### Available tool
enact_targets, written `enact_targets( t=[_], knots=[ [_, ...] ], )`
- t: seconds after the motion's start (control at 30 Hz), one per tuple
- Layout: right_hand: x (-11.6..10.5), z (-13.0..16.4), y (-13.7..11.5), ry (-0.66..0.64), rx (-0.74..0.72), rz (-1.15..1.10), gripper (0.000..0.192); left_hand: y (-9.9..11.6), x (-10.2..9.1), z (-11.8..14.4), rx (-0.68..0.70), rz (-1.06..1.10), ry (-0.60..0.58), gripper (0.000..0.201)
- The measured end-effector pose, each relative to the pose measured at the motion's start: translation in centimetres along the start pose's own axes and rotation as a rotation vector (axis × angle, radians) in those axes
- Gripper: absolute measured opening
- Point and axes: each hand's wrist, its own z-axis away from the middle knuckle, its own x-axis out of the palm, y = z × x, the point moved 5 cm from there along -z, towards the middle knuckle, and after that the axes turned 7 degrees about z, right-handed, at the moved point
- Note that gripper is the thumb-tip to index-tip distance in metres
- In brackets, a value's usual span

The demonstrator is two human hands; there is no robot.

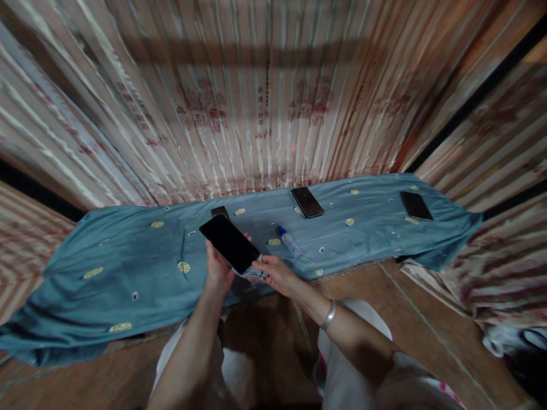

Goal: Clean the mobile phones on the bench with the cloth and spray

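Note:
My left hand (219,267) is wrapped round the edge and underside of a black smartphone (228,242), which lies tilted with its dark screen facing up. At the phone's near right end, my right hand (276,273) is closed on a crumpled grey-white cloth (256,272) that touches the phone. A clear bottle with a blue cap (290,241) lies on its side just right of the hands. Partly hidden behind the held phone is a small dark flat object (219,213).
A blue-green patterned sheet (141,245) covers a long low surface. On it, to the right, lie another phone (307,203) and a dark flat device (416,205). Pleated curtains (265,102) hang behind and at both sides. Tiled floor (423,319) shows in front.

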Motion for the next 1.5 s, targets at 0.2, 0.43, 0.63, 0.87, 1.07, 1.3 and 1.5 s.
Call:
enact_targets(
  t=[0.2, 0.43, 0.63, 0.87, 1.07, 1.3, 1.5],
  knots=[
    [-2.9, -0.1, -2.4, 0.176, -0.204, 0.352, 0.025, 0.2, -0.3, -0.1, -0.018, -0.028, 0.026, 0.07],
    [-1.7, 2.4, -4.4, 0.284, -0.496, 0.984, 0.026, -1.5, -0.7, -0.1, -0.084, -0.008, 0.065, 0.059],
    [-0.4, 2.6, -4.2, 0.265, -0.559, 1.086, 0.027, -2.5, -0.2, 0.3, -0.109, -0.002, 0.101, 0.056],
    [-1.8, 1.3, -5.9, 0.334, -0.561, 0.954, 0.029, -4.9, 0.4, 1.5, -0.249, -0.016, 0.04, 0.056],
    [-2.8, 1.3, -8.1, 0.424, -0.58, 0.929, 0.033, -7.0, 0.7, 3.5, -0.377, -0.045, -0.036, 0.056],
    [0.3, 1.8, -8.7, 0.34, -0.823, 1.406, 0.046, -7.0, 0.3, 3.9, -0.392, -0.045, -0.021, 0.053],
    [3.0, 1.9, -8.0, 0.261, -0.9, 1.512, 0.05, -7.0, -0.3, 3.5, -0.406, -0.057, -0.029, 0.051]
  ],
)
